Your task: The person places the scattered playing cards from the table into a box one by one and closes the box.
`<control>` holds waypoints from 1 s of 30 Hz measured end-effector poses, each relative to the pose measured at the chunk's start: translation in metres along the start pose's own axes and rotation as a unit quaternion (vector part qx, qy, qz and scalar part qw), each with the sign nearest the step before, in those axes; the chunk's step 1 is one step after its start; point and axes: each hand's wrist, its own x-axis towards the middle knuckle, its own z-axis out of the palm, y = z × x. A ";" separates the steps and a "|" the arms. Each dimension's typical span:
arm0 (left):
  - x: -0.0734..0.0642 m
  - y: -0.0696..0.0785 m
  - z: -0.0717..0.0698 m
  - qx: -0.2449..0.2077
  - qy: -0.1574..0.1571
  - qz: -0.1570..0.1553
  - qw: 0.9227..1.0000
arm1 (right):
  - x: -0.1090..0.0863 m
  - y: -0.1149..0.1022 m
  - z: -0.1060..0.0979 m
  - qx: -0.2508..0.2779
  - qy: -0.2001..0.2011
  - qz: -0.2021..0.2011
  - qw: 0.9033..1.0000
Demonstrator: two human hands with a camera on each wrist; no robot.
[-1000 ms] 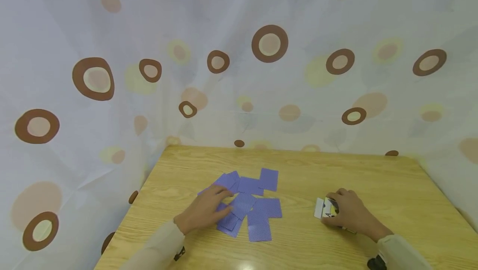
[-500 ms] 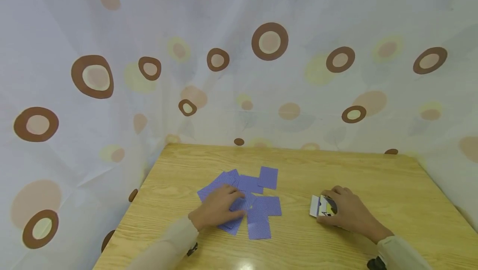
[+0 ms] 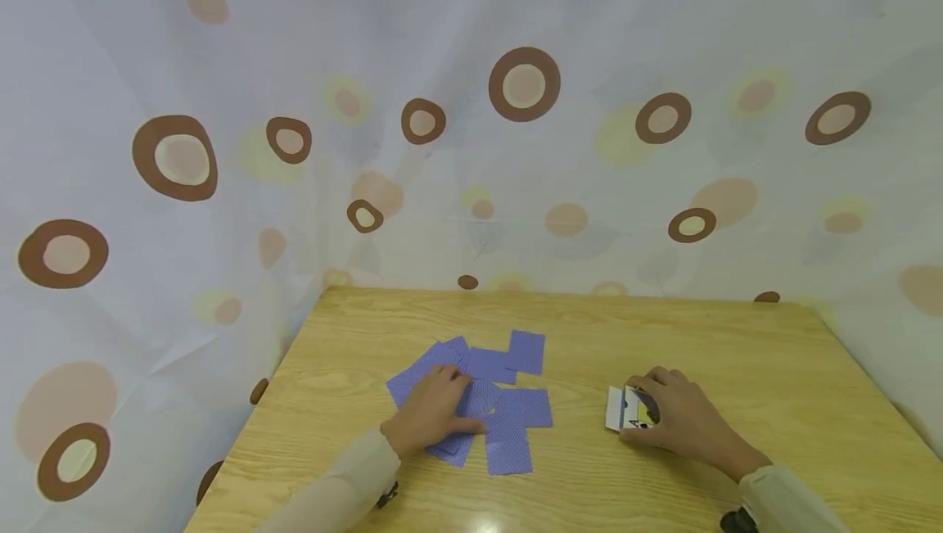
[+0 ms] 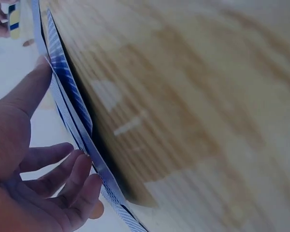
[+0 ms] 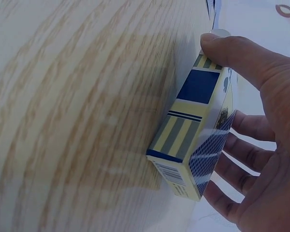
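Note:
Several playing cards with blue patterned backs [image 3: 510,444] lie face down in an overlapping spread, left of centre on the wooden table. Over the left part of that spread is my left hand [image 3: 427,412], its fingers loosely bent and fingertips on the cards. In the left wrist view the thumb meets the edge of the cards [image 4: 70,82], and one card edge stands a little off the wood. My right hand [image 3: 685,417] grips a playing card box [image 5: 195,116] between thumb and fingers, low at the tabletop. The box's white flap [image 3: 614,408] sticks out open toward the cards.
The wooden table [image 3: 589,484] runs back to a pale sheet [image 3: 589,148] printed with brown and yellow spots, which also hangs along both sides. A strip of table separates the box from the cards.
My left hand has slid right over the cards, uncovering more of those at the left. The right hand and the box have shifted slightly left.

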 end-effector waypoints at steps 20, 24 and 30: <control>0.000 0.009 -0.010 -0.086 -0.015 -0.049 0.995 | 0.001 -0.003 0.002 0.006 0.004 -0.001 1.000; -0.003 0.010 -0.014 -0.088 -0.020 -0.050 0.995 | 0.001 -0.004 0.001 0.006 0.003 0.002 1.000; -0.007 0.007 -0.016 -0.081 -0.019 -0.046 0.995 | 0.002 -0.006 0.002 0.008 0.004 0.001 1.000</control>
